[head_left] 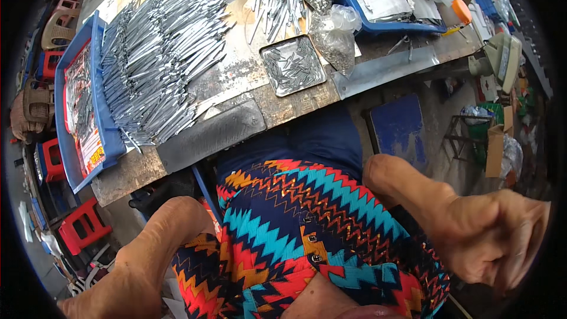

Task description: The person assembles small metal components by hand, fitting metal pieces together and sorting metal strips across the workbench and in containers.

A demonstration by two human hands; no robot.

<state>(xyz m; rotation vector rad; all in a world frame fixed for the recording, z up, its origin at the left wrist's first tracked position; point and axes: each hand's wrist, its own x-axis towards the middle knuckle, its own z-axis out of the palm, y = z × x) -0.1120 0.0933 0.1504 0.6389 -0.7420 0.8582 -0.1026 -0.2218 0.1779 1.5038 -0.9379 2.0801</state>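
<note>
Both my arms are bent, with the elbows near the bench edge and the hands raised close to the view's lower corners. My right hand [496,237] is at the right rim, its fingers curled together and a little blurred; whether anything is in them is hidden. Of my left hand [112,298] only the part by the wrist shows at the lower left, and its fingers are out of sight. Neither hand touches the bench [236,77]. On it lie a big heap of thin silvery metal strips [168,53], a smaller pile of strips [277,3] and a square metal tray [269,77] of small metal pins.
A blue bin [109,136] with packaged pieces stands at the bench's left end. Clear bags of small parts [333,35] sit beside a blue tray [378,28]. Red stools [82,224] stand left; a blue seat [398,130] and a cardboard box [496,150] are at right.
</note>
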